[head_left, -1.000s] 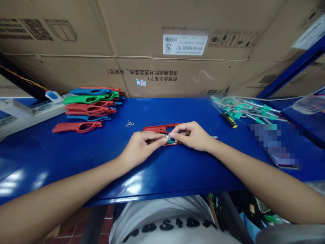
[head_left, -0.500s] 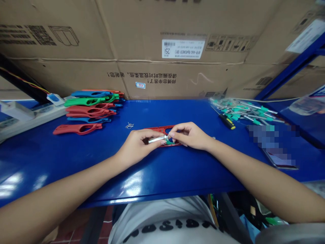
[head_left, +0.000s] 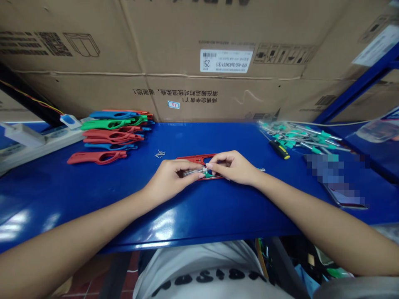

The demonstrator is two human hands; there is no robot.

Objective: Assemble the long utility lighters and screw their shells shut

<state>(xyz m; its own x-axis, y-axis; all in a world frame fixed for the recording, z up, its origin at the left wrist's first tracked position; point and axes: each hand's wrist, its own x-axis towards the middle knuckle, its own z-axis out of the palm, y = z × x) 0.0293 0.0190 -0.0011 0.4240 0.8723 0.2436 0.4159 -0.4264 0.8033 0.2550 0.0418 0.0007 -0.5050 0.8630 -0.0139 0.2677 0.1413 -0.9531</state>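
The red casing (head_left: 193, 158) is laid on the blue table (head_left: 187, 214), partly covered by both hands. A clear tube (head_left: 191, 171) is held over the casing's left part by the left hand (head_left: 166, 176); its grip is closed, with the tube kept between thumb and fingers. The right hand (head_left: 235, 167) is placed over the casing's right part. Its thumb and forefinger are brought nearly together at the tube's right end; whether anything is pinched there cannot be told. Within the casing, below the fingertips, a green part (head_left: 208, 175) is seen. A silver tip (head_left: 262, 169) is shown to the casing's right, beyond the right hand.

Small screws (head_left: 160, 154) are heaped just left of the casing. Farther left, coloured handles (head_left: 109, 135) are stacked, and a power strip (head_left: 37, 148) is set beyond them. To the casing's right and behind it, a screwdriver (head_left: 279, 149) is laid beside piled rods (head_left: 304, 135). Behind the casing, the table is backed by a carton (head_left: 109, 99).
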